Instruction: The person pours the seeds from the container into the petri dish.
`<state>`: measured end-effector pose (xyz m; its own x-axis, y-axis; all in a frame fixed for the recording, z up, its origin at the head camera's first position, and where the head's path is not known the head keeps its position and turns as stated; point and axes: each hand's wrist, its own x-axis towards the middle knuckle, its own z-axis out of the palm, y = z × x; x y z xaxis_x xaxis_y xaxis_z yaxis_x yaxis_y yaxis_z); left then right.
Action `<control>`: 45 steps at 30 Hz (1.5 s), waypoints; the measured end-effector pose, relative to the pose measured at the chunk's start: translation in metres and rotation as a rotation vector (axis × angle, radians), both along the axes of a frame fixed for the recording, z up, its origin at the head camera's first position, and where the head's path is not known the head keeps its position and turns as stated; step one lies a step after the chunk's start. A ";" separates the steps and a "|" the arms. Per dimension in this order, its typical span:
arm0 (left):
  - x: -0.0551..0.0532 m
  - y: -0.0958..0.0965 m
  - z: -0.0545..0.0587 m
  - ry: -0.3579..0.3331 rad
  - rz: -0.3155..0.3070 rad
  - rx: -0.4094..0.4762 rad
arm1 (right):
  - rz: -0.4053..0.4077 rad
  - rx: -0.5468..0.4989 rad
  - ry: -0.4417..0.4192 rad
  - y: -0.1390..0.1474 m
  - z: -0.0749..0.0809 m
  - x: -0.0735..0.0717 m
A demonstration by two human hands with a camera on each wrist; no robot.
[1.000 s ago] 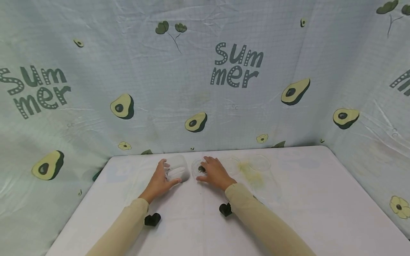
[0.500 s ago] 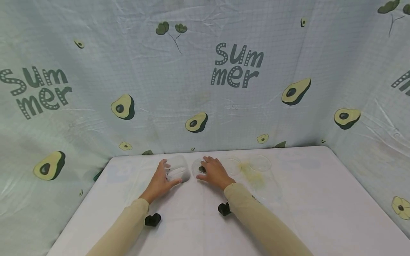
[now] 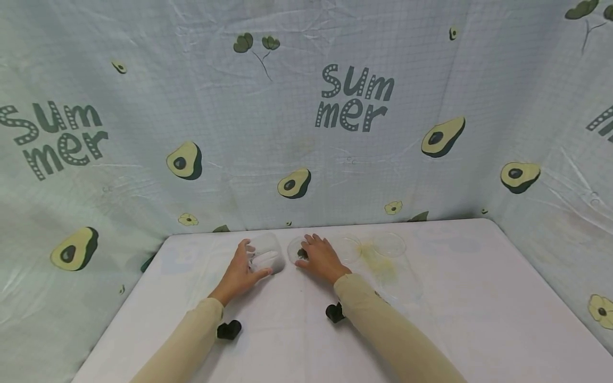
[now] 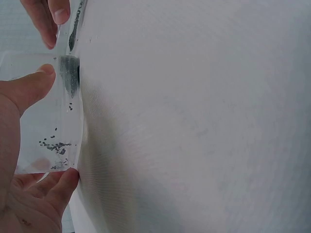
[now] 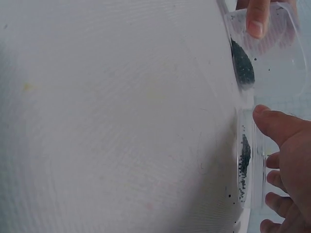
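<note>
In the head view my left hand (image 3: 239,274) grips a clear plastic container (image 3: 269,243) at the table's back, thumb on the near side, fingers on the far side. The left wrist view shows dark granules (image 4: 69,76) heaped at one end of this container and scattered elsewhere in it. Just to its right, my right hand (image 3: 325,261) spans a shallow clear round dish (image 3: 292,250), holding its rim between thumb and fingers. In the right wrist view a small heap of dark granules (image 5: 245,155) lies in the dish. The hand hides part of the dish.
Two more clear round dishes (image 3: 348,249) stand right of my right hand. A yellow stain (image 3: 378,264) marks the white tablecloth (image 3: 479,298) near them. Black pieces (image 3: 229,330) sit by both wrists. A printed cloth (image 3: 354,175) hangs behind the table's back edge.
Both hands stay at the container and the dish. My right forearm has shifted very slightly left; the view itself has drifted a little.
</note>
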<state>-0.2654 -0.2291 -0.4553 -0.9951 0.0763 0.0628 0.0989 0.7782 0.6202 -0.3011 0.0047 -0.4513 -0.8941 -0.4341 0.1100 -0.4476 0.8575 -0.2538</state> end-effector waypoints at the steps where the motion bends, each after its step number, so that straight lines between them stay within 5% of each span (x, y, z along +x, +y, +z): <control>1: 0.000 0.000 0.000 0.001 -0.001 0.000 | 0.000 0.001 0.001 0.000 -0.001 0.000; 29: 0.001 0.001 0.004 0.013 -0.010 -0.017 | -0.023 -0.029 -0.002 0.019 0.007 0.002; 45: -0.001 0.007 0.014 0.107 -0.023 0.032 | -0.068 -0.063 0.010 0.038 0.006 0.002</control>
<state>-0.2668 -0.2221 -0.4411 -0.9806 0.0957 0.1712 0.1836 0.7549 0.6296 -0.2989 0.0426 -0.4457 -0.9200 -0.3644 0.1444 -0.3917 0.8683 -0.3044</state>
